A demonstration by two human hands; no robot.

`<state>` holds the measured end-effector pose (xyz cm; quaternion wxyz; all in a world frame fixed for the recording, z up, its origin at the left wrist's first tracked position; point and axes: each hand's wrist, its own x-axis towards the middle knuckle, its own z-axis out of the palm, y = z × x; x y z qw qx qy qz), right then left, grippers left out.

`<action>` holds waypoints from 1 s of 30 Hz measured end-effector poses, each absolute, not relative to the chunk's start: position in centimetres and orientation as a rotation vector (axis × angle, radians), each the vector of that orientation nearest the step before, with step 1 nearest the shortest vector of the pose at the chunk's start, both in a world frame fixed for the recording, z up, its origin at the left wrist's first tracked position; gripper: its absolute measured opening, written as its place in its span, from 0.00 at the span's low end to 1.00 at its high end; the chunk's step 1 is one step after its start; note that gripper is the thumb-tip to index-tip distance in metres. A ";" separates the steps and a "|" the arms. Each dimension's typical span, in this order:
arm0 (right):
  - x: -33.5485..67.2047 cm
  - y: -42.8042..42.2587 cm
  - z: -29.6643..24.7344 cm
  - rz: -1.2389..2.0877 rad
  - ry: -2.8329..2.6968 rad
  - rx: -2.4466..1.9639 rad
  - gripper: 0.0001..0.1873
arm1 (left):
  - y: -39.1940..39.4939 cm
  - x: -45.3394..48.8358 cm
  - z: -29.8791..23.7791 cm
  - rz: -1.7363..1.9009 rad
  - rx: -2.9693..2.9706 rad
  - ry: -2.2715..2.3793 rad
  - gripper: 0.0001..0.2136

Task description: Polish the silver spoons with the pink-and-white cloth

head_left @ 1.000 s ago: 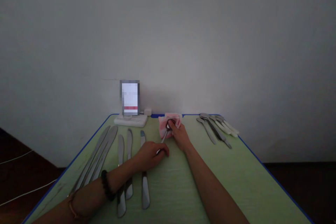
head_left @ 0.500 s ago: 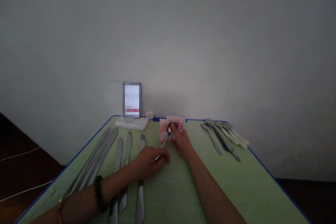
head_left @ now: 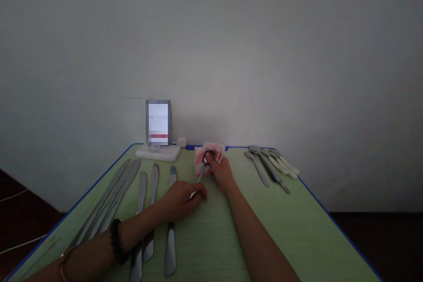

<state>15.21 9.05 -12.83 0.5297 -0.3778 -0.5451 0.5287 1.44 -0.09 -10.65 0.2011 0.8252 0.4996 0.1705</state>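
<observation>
In the head view my left hand [head_left: 185,198] is closed round the handle of a metal spoon [head_left: 202,173], which slants up and away over the table. My right hand [head_left: 222,174] grips a pink and white cloth [head_left: 200,158] behind the spoon's bowl, its thumb at the bowl. The fingers behind the cloth are hidden. Under and beside my left forearm lie several table knives, among them a knife [head_left: 171,246] close to the hand. My forearm covers parts of them.
A phone [head_left: 158,122] stands on a white base [head_left: 158,153] at the back left, with a small white block [head_left: 181,142] beside it. Several spoons [head_left: 259,169], some white-handled, lie at the back right. The green table [head_left: 211,238] has a blue edge against the wall.
The whole scene has shifted a little to the left as the head view turned. Both hands keep their hold on the spoon and the cloth; the grip looks much the same.
</observation>
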 end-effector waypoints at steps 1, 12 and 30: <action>15.2 9.0 -12.8 1.220 -1.307 -0.920 0.16 | -0.1 1.4 -10.7 0.477 2.308 1.398 0.12; 15.1 8.3 -12.6 1.069 -1.383 -1.040 0.18 | -0.1 1.5 -10.7 0.498 2.321 1.371 0.12; 15.4 8.0 -11.9 1.728 -0.996 -0.617 0.19 | -0.1 1.4 -10.5 0.514 2.259 1.388 0.13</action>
